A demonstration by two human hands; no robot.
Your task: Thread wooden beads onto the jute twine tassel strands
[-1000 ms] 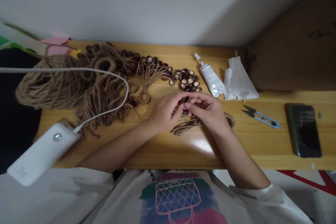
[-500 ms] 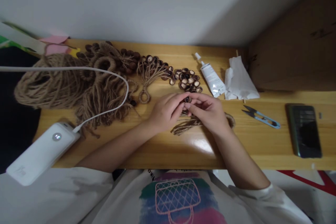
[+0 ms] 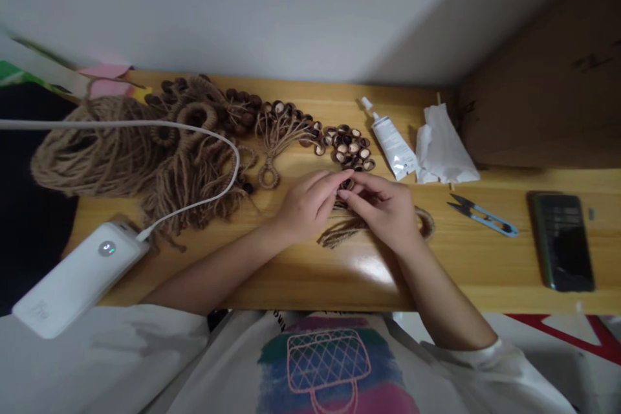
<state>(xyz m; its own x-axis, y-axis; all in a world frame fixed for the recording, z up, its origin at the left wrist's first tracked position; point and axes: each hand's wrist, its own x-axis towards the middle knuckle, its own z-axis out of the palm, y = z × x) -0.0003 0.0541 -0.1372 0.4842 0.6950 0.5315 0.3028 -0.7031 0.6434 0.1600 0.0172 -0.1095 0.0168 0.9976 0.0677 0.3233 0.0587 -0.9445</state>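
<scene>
My left hand (image 3: 308, 206) and my right hand (image 3: 391, 208) meet over the middle of the table. Between their fingertips is a small dark brown nutshell (image 3: 346, 185), mostly covered by the fingers. Both hands are closed in a pinch around it. Beneath my right hand lies a bundle of jute twine (image 3: 339, 233), and its wrapped loop (image 3: 427, 223) shows to the right of the wrist. Just beyond the fingers sits a cluster of halved nutshells (image 3: 350, 147), several showing pale spots. A twine tassel with a ring (image 3: 268, 174) lies to the left of them.
At the left are a large twine skein (image 3: 92, 149), corded bundles (image 3: 187, 174) and a white power bank (image 3: 80, 278) with a cable (image 3: 237, 162). To the right lie a glue tube (image 3: 392, 145), white paper (image 3: 446, 145), thread snips (image 3: 482, 215), a phone (image 3: 563, 242) and a cardboard box (image 3: 543, 77).
The fingers have shifted slightly around the nutshell, which is now more covered. Otherwise the hands stay in nearly the same place.
</scene>
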